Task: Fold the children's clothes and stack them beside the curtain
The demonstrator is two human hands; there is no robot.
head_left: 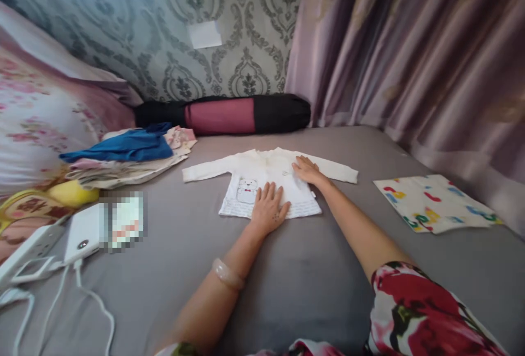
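A small white long-sleeved shirt [246,167] lies spread flat on the grey bed sheet [311,279], both sleeves stretched out sideways. A bear with a red bow tie is printed on its front, and lines of print run along the hem. My left hand [270,209] rests flat on the lower middle of the shirt, just right of the bear, fingers spread. Up near the right shoulder, where the sleeve joins the body, my right hand [307,170] lies with its fingers stretched out on the cloth. Neither hand grips anything.
A folded cloth with colourful prints [435,203] lies at the right. To the left is a pile of clothes [127,148] with a blue piece on top. A white power bank [84,233], cables and a power strip [35,249] are nearer. A black and maroon bolster [221,115] lines the wall.
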